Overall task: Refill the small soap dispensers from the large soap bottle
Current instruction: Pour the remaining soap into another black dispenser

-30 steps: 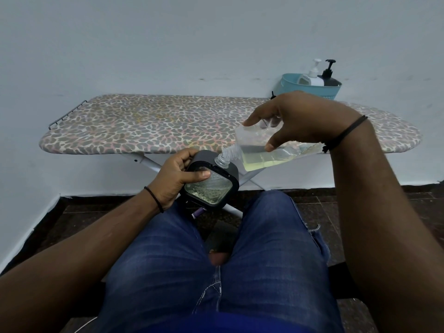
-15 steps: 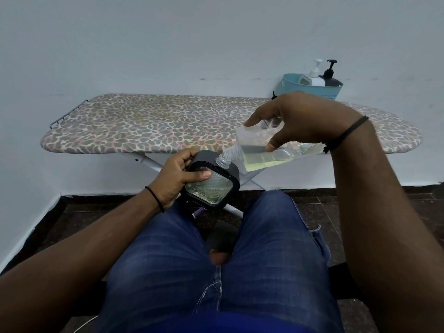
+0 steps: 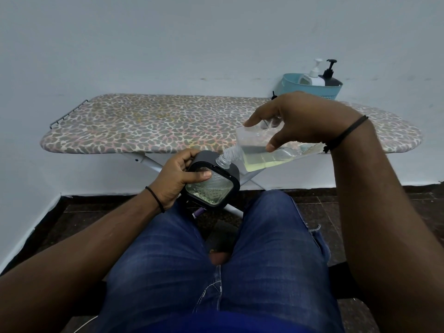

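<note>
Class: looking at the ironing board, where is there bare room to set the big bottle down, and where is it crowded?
Bare: the board from its wire end rack across to the right hand. Crowded: the far right corner, where the blue basket holds two pump bottles.

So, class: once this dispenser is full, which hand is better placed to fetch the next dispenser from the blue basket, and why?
Right. The right hand grips the tilted soap bottle just in front of the blue basket at the ironing board's right end. The left hand holds the dispenser lower, farther from it.
</note>
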